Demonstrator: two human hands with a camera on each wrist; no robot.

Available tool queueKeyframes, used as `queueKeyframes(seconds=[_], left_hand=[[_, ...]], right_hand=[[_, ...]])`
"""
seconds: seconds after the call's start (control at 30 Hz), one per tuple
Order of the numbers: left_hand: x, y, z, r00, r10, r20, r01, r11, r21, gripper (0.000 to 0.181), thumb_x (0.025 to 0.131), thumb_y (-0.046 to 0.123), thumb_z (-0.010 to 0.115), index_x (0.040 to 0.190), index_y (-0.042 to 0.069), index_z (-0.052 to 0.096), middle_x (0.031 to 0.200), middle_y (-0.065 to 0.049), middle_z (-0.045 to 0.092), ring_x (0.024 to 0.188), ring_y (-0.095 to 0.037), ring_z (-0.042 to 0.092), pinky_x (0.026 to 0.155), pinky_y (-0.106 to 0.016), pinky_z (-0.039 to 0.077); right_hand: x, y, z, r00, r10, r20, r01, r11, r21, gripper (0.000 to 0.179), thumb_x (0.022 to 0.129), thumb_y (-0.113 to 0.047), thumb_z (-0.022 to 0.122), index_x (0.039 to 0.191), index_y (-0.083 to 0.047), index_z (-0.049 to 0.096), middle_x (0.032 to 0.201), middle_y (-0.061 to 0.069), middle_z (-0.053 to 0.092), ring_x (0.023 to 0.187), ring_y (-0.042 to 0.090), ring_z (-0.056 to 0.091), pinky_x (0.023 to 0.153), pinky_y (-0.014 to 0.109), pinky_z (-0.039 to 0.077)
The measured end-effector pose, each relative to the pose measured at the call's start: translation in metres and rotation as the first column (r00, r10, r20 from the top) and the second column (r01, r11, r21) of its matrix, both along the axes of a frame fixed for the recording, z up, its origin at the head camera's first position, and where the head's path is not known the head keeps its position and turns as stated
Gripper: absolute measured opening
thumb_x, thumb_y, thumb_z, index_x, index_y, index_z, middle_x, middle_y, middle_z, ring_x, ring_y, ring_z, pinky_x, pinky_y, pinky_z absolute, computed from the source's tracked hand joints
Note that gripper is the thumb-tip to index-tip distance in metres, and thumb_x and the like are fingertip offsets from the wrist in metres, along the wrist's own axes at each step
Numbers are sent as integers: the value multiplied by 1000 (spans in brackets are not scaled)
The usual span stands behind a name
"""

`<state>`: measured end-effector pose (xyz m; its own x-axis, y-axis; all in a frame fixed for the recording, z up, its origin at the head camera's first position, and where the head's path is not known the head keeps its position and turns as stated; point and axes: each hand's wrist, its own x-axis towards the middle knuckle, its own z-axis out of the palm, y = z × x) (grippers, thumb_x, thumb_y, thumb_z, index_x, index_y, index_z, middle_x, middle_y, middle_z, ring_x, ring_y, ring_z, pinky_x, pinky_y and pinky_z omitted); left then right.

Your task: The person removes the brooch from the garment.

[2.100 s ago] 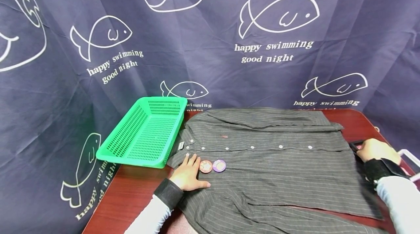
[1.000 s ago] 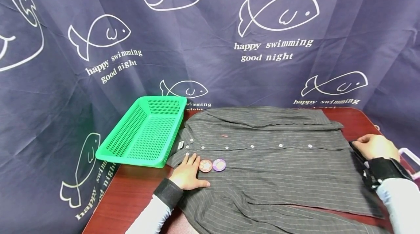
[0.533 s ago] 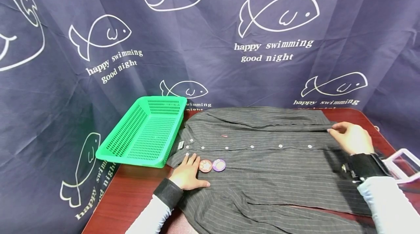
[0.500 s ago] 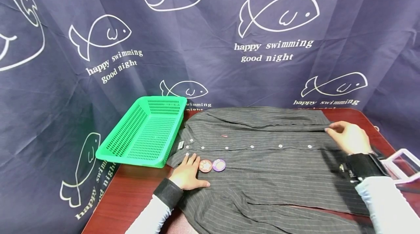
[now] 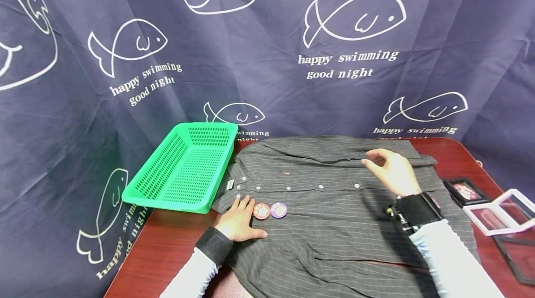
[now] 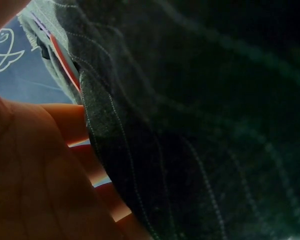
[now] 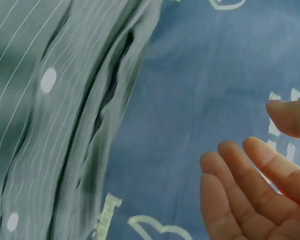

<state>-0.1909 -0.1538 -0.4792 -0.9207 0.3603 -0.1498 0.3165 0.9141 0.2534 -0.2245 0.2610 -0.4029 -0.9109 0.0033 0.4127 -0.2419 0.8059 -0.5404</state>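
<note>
A dark grey pinstriped shirt [image 5: 355,223] lies spread out, its buttons running across it. My left hand [image 5: 238,223] rests on it near the collar, fingers straight and spread. Just beside those fingertips are an orange round badge [image 5: 262,211] and a purple round badge [image 5: 278,210]. Over the shirt's right part hovers my right hand [image 5: 393,170], thumb and fingers apart and loosely bent. In the right wrist view that hand [image 7: 255,195] holds nothing. The left wrist view shows the left palm [image 6: 35,170] beside the dark cloth.
A green plastic basket [image 5: 194,177] stands at the table's left. At the right lie a black frame [image 5: 485,198] with a red-and-white item inside, an opened white-framed case [image 5: 486,232] and another black frame [image 5: 507,254]. A fish-print curtain [image 5: 267,56] hangs behind.
My right hand has left the black frame at the right edge and moved left over the shirt, uncovering the frames there. My left hand and both badges have stayed put.
</note>
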Motion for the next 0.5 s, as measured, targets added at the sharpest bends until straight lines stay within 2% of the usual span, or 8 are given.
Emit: queueKeyframes(seconds=[0.23,0.4,0.5], left_hand=[[-1,-1,-1,1000,2,0,-2,1000,-1,104,71,64,74,145,-3,42,153,-24,37,144,-49,26,113,-57,33],[-1,-1,-2,1000,0,-5,0,1000,-3,105,70,64,74,145,-3,42,153,-24,38,144,-49,27,112,-58,34],[-2,-1,-2,1000,1,-4,-1,1000,-1,105,70,64,74,145,-3,42,153,-24,38,144,-50,27,112,-58,34]], right_hand=[[-5,-41,2,996,79,32,-77,996,-48,31,90,-26,69,110,-1,70,96,16,74,83,30,70,75,41,51],[-7,-71,-7,988,147,43,-144,987,-77,30,89,-24,70,109,-2,70,99,15,74,85,28,70,78,45,53],[-6,-90,-14,980,192,47,-187,979,-87,29,87,-23,71,108,-3,71,96,13,74,82,24,70,76,42,54]])
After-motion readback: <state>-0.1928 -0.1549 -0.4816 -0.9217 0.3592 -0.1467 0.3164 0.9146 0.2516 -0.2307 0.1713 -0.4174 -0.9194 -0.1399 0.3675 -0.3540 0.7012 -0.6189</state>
